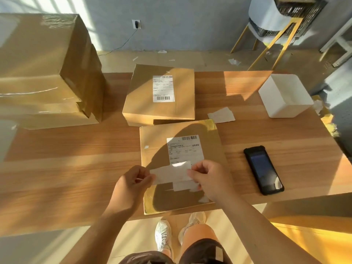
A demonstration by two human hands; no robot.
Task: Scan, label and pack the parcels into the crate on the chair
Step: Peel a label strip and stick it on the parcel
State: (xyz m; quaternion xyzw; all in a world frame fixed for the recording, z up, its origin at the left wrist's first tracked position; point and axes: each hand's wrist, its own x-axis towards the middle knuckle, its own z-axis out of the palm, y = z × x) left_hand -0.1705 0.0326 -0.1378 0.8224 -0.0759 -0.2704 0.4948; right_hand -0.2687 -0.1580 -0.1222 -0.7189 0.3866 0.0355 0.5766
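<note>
Cardboard takes up most of the wooden surface (76, 168). A flat parcel (211, 149) lies at the near edge, directly in front of the person, with a printed shipping label (183, 149) stuck on its top face. Both hands are over its near half. The left hand (133, 181) pinches the left end of a white paper slip (171, 173) between thumb and curled fingers, and the right hand (207, 180) pinches the right end the same way. The slip is stretched flat between them, just above the parcel.

A second labelled parcel (144, 100) sits just behind the first, its near edge touching it. Large taped boxes (42, 69) are stacked at the far left. A black handheld scanner (263, 169) lies face up to the right of the near parcel. A white tub (283, 96) stands near the far right corner, and a loose paper scrap (221, 115) lies beside it. Beyond the surface, a dark crate (301, 8) rests on a chair (274, 44) with yellow legs.
</note>
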